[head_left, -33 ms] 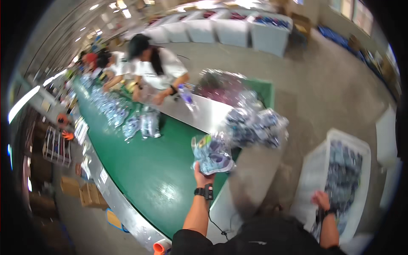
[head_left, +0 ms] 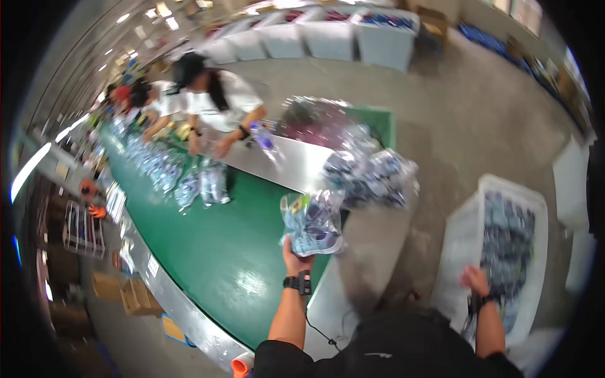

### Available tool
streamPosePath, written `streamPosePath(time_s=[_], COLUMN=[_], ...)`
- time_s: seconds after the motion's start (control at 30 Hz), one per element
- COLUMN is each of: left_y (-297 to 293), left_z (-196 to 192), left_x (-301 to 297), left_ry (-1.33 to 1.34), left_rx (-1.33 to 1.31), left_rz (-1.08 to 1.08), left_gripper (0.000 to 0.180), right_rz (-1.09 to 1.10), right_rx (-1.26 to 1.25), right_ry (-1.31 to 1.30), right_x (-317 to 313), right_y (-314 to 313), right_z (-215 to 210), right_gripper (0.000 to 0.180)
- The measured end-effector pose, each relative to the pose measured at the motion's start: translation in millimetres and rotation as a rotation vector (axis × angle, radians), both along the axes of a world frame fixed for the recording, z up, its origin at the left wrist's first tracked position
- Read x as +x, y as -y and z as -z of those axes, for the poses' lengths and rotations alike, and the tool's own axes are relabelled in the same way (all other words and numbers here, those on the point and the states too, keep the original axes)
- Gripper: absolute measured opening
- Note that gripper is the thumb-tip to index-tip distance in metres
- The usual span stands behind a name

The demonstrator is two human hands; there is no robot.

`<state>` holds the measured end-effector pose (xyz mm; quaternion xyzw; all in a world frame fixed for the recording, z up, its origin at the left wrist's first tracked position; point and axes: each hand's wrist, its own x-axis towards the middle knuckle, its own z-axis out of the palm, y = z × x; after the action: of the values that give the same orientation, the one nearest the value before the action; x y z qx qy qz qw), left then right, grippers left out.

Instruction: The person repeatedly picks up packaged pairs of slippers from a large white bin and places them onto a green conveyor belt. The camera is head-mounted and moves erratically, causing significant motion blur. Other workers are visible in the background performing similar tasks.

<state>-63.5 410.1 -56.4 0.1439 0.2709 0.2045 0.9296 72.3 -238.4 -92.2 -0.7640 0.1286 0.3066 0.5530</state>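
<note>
My left hand [head_left: 296, 257] grips the lower end of a clear plastic bag holding a pair of light blue and purple shoes [head_left: 313, 228]. It holds them up over the right edge of the green conveyor belt [head_left: 227, 252]. My right hand [head_left: 474, 280] hovers beside a white bin [head_left: 454, 252], nearest its left wall; its fingers are smeared by motion. Inside that bin are several bagged blue-grey shoes [head_left: 507, 239]. More bagged shoes [head_left: 372, 179] lie heaped at the end of the metal worktop, beyond the held pair.
Across the belt a co-worker in a white shirt [head_left: 220, 107] bends over the metal worktop [head_left: 296, 160]. Bagged shoes [head_left: 205, 183] line the belt's far part. Behind the worktop stands a green container [head_left: 378, 123] with plastic-wrapped goods. Several white bins [head_left: 384, 47] stand along the back.
The whole view has shifted a little, so the surroundings sit slightly further left and higher. My left hand still holds the bagged shoes; my right hand stays beside the bin.
</note>
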Motion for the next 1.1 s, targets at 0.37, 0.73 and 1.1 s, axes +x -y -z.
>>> streamPosePath(time_s=[0.37,0.73,1.1], left_y=[155.1,387.2,427.0], left_z=[-96.1,-69.4,-24.2], left_x=[51.0,137.5,138.1], left_ry=[-0.040,-0.083,-0.513], left_rx=[0.163,0.248,0.382], left_rz=[0.793,1.342,1.177], left_gripper=[0.073,0.081,0.053], right_rz=[-0.157,-0.260,0.711], right_rx=[0.418,0.421,0.366], right_ry=[0.051,-0.144,0.092], right_x=[66.0,51.6,-8.7], right_y=[-102.4,10.6,221.9], right_z=[-126.0,-70.4,10.2], right_gripper=[0.042,0.039,0.022])
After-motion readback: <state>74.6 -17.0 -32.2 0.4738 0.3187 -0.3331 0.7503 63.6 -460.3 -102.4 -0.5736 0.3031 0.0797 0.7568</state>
